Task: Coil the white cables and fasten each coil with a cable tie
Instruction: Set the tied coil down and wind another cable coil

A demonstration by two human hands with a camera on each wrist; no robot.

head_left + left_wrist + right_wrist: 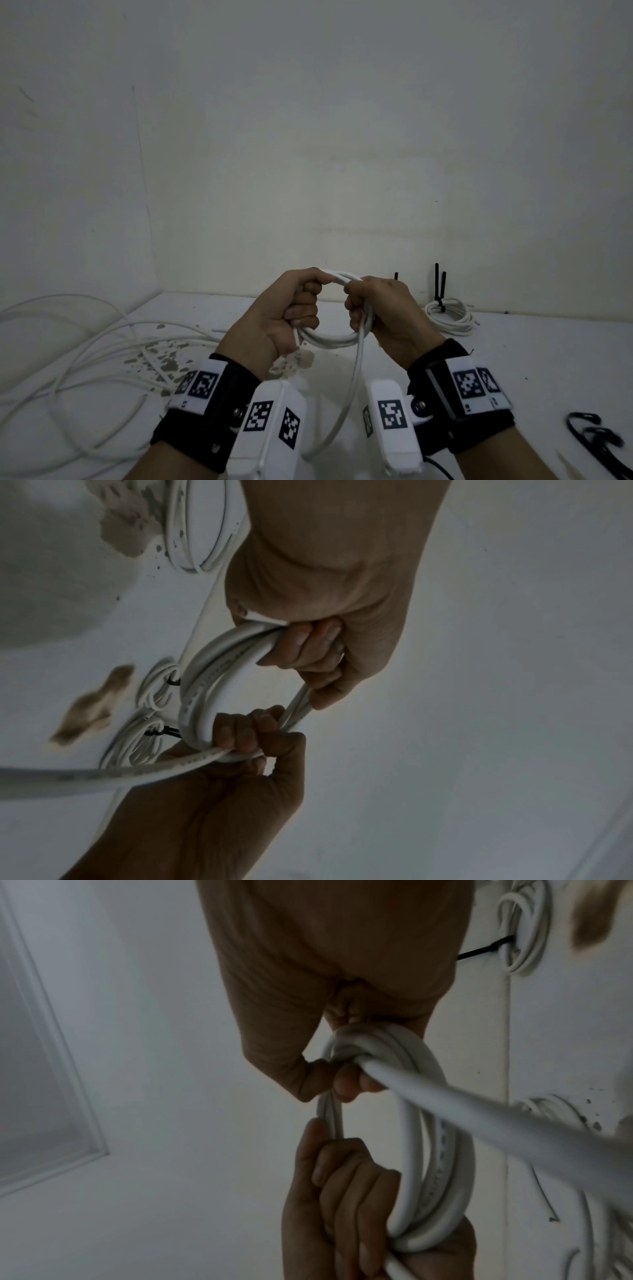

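Observation:
I hold a small coil of white cable [329, 340] in the air above the white table [513, 359]. My left hand [301, 308] grips the coil's left side with curled fingers. My right hand [359, 303] grips its right side, fingers wrapped round the loops. A loose tail of the cable [356, 380] hangs from the right hand down between my wrists. In the left wrist view the coil [212, 680] spans from my left hand [308, 653] to my right hand [246, 737]. The right wrist view shows the coil [441, 1150] the same way, with its tail [479, 1110] running off right.
A finished coil [448, 317] bound with a black cable tie [441, 303] lies at the back right by the wall. Loose black cable ties [592, 442] lie at the near right. Tangled loose white cables [85, 342] spread over the stained left side of the table.

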